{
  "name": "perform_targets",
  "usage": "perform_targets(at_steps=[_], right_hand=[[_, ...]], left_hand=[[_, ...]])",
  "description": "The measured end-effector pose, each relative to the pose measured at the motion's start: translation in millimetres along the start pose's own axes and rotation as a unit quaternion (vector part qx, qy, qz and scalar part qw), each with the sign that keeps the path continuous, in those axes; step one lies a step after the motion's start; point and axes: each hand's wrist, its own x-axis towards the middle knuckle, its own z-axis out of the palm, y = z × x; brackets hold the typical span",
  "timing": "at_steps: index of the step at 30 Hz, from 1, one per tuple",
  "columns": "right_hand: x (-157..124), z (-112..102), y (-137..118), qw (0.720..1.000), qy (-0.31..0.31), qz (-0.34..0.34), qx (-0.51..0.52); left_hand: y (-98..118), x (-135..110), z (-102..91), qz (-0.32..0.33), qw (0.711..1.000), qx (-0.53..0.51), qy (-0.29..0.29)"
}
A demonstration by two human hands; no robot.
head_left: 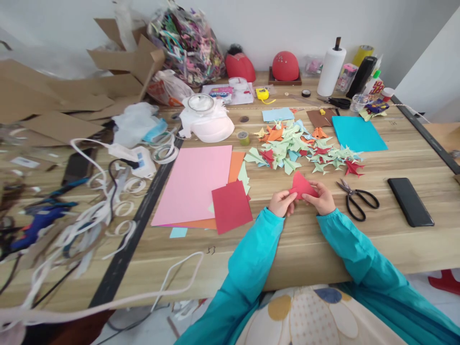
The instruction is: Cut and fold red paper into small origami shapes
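Observation:
A small folded piece of red paper [301, 184] is held up between my two hands, just above the table's front half. My left hand [282, 203] pinches its lower left corner. The lower right side is gripped by my right hand [321, 197], thumb on top. Behind them lies a pile of folded paper shapes [287, 141], mostly pale green, with some orange, red and blue. Black-handled scissors [356, 199] rest to the right of my right hand, blades slightly apart. A stack of dark red paper [232, 207] lies left of my left hand, overlapping a large pink sheet [197, 179].
A black phone [410, 201] lies at the right. A bright blue sheet [359, 133] is behind the scissors. White cables [82, 225] and a blue glue gun [38, 227] clutter the left side. Cardboard [53, 91], a stuffed plastic bag [189, 45] and a white bottle [331, 72] line the back.

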Motion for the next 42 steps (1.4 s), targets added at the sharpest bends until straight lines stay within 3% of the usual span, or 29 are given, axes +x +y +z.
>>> perform_targets(at_steps=[10, 18, 25, 36, 42], right_hand=[[-3, -2, -6, 0.998, 0.025, -0.047, -0.025], [0, -5, 1, 0.998, 0.003, -0.035, -0.055], [0, -6, 2, 0.986, 0.019, -0.116, -0.114], [0, -6, 3, 0.996, -0.045, -0.053, -0.063], [3, -7, 7, 0.993, -0.061, -0.065, -0.082]], left_hand=[[-2, 6, -7.4, -0.112, 0.981, -0.114, -0.106], [-2, 5, -4.4, -0.085, 0.988, -0.114, -0.063], [1, 3, -5.0, -0.07, 0.991, -0.094, -0.065], [-1, 4, -8.7, -0.062, 0.991, -0.087, -0.078], [-4, 5, -6.8, -0.065, 0.991, -0.069, -0.091]])
